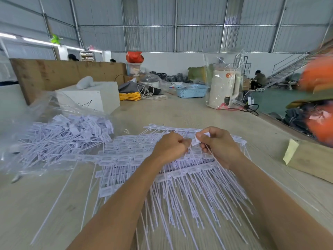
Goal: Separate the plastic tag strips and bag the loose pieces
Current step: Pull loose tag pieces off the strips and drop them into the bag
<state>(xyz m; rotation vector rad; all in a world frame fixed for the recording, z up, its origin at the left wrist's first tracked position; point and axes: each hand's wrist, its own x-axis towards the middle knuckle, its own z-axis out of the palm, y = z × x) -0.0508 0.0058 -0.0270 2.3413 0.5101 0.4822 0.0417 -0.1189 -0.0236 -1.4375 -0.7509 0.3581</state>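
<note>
On the pale wooden table (189, 109), white tag strips (137, 159) lay fanned in overlapping rows, thin tails pointing toward the person. Left of them, a clear bag (36, 112) held loose pieces (68, 134). The left hand (171, 147) and right hand (218, 145) each pinched one small tag (195, 140) above the pile.

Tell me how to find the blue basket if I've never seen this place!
Start at the long pale table and look to its far end, past both hands. Left of the tall cream kettle wrapped in clear plastic sits the blue basket. It is the only light blue thing there, low and wide, with little holes patterned along its sides.
</note>
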